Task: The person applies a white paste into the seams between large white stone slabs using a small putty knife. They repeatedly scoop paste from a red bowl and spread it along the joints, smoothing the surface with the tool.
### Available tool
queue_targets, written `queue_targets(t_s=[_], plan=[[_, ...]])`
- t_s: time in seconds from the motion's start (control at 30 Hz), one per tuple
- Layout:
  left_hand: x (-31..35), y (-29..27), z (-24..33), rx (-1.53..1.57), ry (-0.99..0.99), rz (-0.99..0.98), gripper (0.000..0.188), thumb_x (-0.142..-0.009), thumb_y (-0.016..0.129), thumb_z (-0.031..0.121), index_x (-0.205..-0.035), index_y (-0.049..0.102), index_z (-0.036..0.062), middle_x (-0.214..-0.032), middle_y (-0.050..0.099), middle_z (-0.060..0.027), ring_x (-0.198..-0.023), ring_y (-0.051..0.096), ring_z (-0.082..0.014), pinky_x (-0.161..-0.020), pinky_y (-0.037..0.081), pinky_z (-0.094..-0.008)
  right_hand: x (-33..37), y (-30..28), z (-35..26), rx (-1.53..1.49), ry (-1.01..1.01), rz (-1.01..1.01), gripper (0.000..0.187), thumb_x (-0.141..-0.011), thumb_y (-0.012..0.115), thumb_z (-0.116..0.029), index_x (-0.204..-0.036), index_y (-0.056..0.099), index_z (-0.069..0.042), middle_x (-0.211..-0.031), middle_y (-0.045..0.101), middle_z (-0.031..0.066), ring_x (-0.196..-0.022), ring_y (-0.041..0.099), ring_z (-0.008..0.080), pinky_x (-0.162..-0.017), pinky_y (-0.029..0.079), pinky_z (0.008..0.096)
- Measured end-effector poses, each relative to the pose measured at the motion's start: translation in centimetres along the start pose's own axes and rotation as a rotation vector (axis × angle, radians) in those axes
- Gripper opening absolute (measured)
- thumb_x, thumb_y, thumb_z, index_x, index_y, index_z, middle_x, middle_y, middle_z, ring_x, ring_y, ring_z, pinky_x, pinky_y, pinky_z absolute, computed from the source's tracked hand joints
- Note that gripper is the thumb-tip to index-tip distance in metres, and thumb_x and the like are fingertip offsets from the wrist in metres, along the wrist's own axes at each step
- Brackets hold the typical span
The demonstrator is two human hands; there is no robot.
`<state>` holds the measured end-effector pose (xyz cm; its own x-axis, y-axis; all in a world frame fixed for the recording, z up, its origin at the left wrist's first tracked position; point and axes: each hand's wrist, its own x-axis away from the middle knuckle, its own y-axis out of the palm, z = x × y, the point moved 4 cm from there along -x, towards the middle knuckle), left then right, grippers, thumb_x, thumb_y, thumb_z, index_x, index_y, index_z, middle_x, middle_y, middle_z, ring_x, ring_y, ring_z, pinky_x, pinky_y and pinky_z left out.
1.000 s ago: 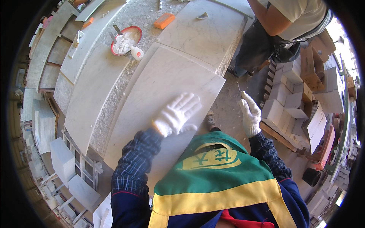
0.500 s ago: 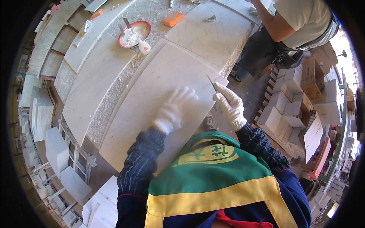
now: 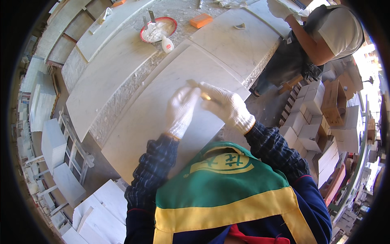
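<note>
My right hand, in a white knit glove, is closed round a putty knife with a thin blade; a yellowish bit shows between its fingers. My left hand, gloved alike, is closed with its fingertips against the knife by the blade. Both hands meet above a pale marble slab, which lies over another slab on the table. Beyond it sits a red-rimmed bowl of white paste with two putty knives standing in it. A small white bottle leans beside the bowl.
An orange block and a small grey piece lie at the back. A co-worker stands at the far right. White boxes are stacked on the right floor; more stone slabs stand at lower left.
My right hand has moved left with the putty knife. My left hand has lifted from spread over the slab, closed, and met it. The view has shifted slightly.
</note>
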<state>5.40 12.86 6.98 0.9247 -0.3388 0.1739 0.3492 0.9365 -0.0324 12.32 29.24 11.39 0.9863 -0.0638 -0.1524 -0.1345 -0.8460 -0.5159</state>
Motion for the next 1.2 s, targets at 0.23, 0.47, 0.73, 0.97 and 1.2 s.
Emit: queue_targets(t_s=[0.23, 0.47, 0.73, 0.97, 1.2], plan=[[-1.7, -3.0, 0.0, -0.79, 0.712, 0.043, 0.018, -0.093, 0.078, 0.022, -0.106, 0.079, 0.0106, -0.124, 0.074, -0.0101, -0.126, 0.065, -0.0327, -0.11, 0.05, -0.0455, 0.6, -1.3, 4.9, 0.023, 0.293, -0.193, 0.046, -0.099, 0.067, -0.013, -0.144, 0.066, -0.007, -0.091, 0.076, 0.0113, -0.079, 0.07, 0.0145, -0.078, 0.058, 0.0291], [-3.3, -7.3, -2.9, -1.112, 0.663, 0.298, 0.031, -0.093, 0.076, 0.026, -0.121, 0.074, 0.0138, -0.133, 0.068, -0.0081, -0.133, 0.058, -0.0334, -0.117, 0.043, -0.0496, 2.2, -0.7, 5.1, 0.436, -0.069, -0.144, 0.045, -0.099, 0.068, -0.024, -0.143, 0.067, -0.013, -0.101, 0.077, 0.0188, -0.088, 0.076, 0.0331, -0.08, 0.06, 0.0407], [-3.4, -7.2, -3.1, -1.093, 0.606, 0.262, 0.033, -0.092, 0.078, 0.028, -0.121, 0.074, 0.0151, -0.135, 0.067, -0.0074, -0.135, 0.056, -0.0338, -0.118, 0.042, -0.0513, 0.6, 0.5, 5.9, 0.515, 0.123, -0.365, 0.051, -0.099, 0.067, -0.026, -0.148, 0.061, -0.015, -0.094, 0.076, 0.0186, -0.082, 0.075, 0.0359, -0.074, 0.059, 0.0443], [-3.5, -6.9, -3.2, -1.157, 0.637, 0.273, 0.035, -0.093, 0.078, 0.026, -0.126, 0.07, 0.016, -0.136, 0.064, -0.0077, -0.135, 0.054, -0.0356, -0.117, 0.043, -0.0517, 0.0, 1.2, 6.6, 0.421, -0.005, -0.362, 0.051, -0.098, 0.067, -0.019, -0.147, 0.061, -0.012, -0.098, 0.076, 0.0187, -0.085, 0.075, 0.036, -0.076, 0.059, 0.0438], [-3.5, -6.8, -3.3, -1.185, 0.62, 0.268, 0.038, -0.094, 0.077, 0.028, -0.129, 0.067, 0.0169, -0.139, 0.061, -0.0071, -0.138, 0.052, -0.0351, -0.116, 0.043, -0.0523, -0.3, 1.9, 7.7, 0.387, -0.079, -0.413, 0.061, -0.099, 0.056, -0.015, -0.158, 0.049, -0.029, -0.098, 0.075, 0.0123, -0.081, 0.073, 0.0332, -0.07, 0.059, 0.0437]])
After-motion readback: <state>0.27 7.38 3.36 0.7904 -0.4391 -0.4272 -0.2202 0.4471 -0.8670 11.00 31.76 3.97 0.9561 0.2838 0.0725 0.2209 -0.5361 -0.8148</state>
